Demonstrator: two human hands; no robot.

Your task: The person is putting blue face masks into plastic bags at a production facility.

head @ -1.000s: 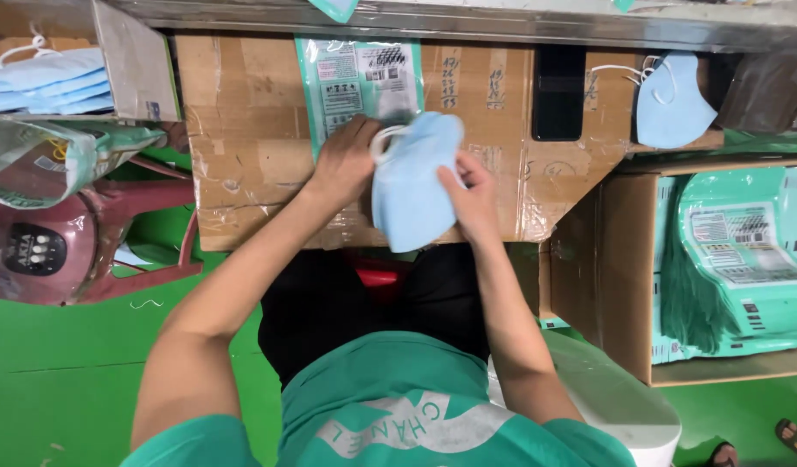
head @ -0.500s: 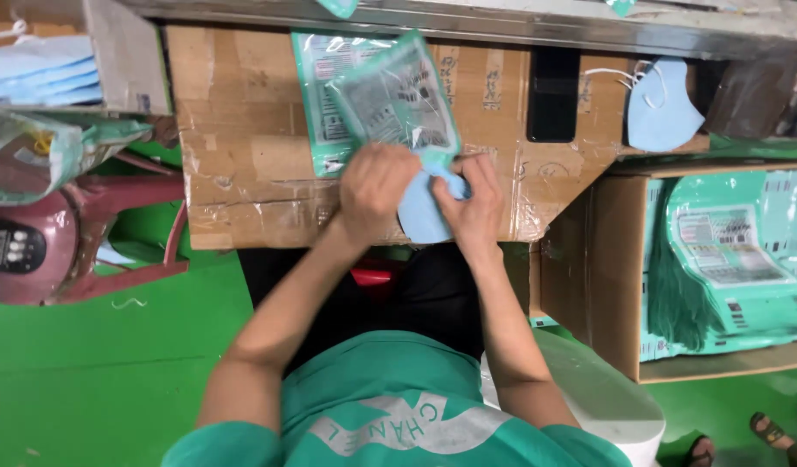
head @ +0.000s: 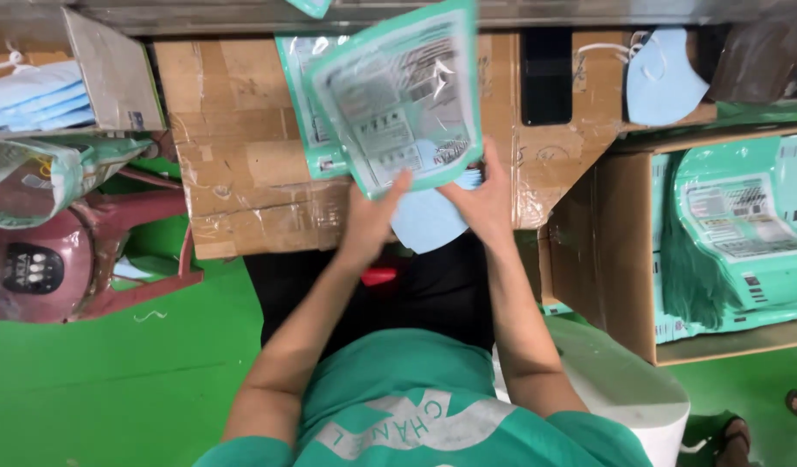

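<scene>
Our left fingers [head: 397,186] pinch the lower edge of the green-edged pouch [head: 403,104], and our right fingers [head: 487,156] close on its other corner and on the blue mask [head: 429,223] just under it. The left hand [head: 368,220] and right hand [head: 485,197] hold both over the cardboard worktop [head: 243,173]. We judge the step to be bagging the mask. Getting it inside calls for the pouch mouth spread open and the mask kept flat.

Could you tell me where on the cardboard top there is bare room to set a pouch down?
Bare cardboard lies left of the pouches, up to the grey box. A narrower strip lies right of the right hand, below the mask. The middle is crowded.
</scene>
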